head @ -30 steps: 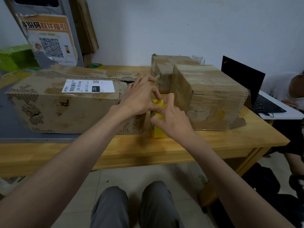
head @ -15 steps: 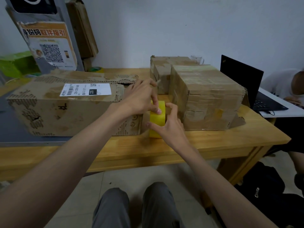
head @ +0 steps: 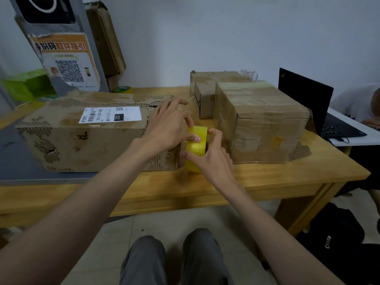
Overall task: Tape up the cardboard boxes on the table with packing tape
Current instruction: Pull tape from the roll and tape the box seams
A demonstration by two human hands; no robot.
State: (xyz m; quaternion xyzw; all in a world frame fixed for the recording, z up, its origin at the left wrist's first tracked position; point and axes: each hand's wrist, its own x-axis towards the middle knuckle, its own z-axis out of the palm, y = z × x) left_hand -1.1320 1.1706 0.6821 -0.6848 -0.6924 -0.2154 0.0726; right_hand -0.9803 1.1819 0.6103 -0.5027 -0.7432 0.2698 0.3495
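Both hands grip the yellow tape roll (head: pixel 196 148), left hand (head: pixel 168 128) at 10 o'clock, right hand (head: pixel 211 159) at 4; a thumbnail slip likely loses the tape's end.

The long box (head: pixel 88 136) is worn, matt cardboard with torn, rough patches and a smooth paper label (head: pixel 111 117). The tape roll (head: pixel 196 148) looks glossy yellow plastic; the table (head: pixel 267 177) is smooth varnished wood.

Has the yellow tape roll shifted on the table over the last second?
No clear shift: the yellow tape roll stays standing between the long box and the taped box.
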